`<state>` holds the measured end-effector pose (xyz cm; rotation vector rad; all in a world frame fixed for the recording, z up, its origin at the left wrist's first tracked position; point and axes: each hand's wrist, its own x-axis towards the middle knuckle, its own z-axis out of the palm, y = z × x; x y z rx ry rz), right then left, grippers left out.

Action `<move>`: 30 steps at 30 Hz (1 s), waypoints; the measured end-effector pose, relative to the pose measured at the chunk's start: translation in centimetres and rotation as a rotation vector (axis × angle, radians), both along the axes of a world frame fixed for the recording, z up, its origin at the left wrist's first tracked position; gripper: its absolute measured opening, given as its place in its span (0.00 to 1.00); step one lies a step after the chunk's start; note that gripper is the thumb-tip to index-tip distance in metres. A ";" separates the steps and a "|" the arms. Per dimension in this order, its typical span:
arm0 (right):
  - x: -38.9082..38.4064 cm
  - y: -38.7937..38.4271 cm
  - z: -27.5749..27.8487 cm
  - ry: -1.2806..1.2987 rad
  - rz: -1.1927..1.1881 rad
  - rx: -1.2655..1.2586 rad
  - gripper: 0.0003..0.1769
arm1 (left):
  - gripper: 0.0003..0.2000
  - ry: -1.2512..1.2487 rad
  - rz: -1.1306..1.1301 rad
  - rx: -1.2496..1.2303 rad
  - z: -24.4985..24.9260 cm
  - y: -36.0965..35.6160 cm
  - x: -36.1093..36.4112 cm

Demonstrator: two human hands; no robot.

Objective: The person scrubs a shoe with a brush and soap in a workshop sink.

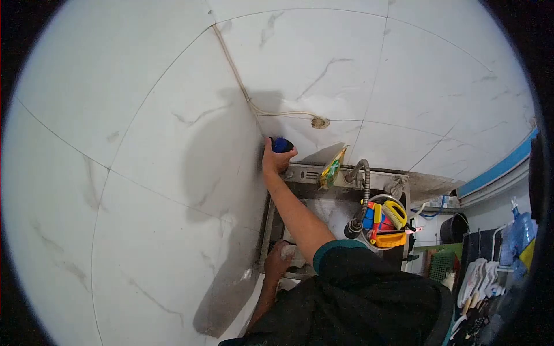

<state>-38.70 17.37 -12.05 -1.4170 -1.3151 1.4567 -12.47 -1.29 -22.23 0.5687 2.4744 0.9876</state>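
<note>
My right hand (279, 160) reaches into the corner above the sink, its fingers closed around a small black-and-blue scrub brush (281, 145). The brush is close against the white tiled wall (311, 69). Lower down, my left hand (278, 260) is curled at the left side of the metal sink (266, 230). Something pale and whitish (289, 252) shows by its fingers; I cannot tell what it is. My right forearm passes over the sink and hides part of the basin.
A flexible metal faucet (366, 179) bends over the sink. Beside it stands a green and yellow packet (333, 168). A bowl (376, 247) of colourful cleaning tools sits at the right. A beige cable (234, 69) runs down the wall. Hangers (480, 277) and a blue plastic bottle (522, 228) are farther right.
</note>
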 end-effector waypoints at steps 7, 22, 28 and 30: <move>0.2 0.1 -0.4 0.072 0.048 -0.063 0.54 | 0.25 -0.020 -0.001 -0.040 0.0 -0.3 0.1; 0.3 1.2 -2.5 0.200 0.067 -0.180 0.48 | 0.24 0.058 0.005 0.014 -1.0 -0.1 0.0; 7.6 0.9 -1.2 0.383 0.248 -0.472 0.33 | 0.24 0.036 0.017 -0.067 1.1 0.0 0.4; 9.5 0.5 -2.5 0.470 0.330 -0.572 0.26 | 0.25 -0.032 0.008 -0.058 1.6 0.2 0.3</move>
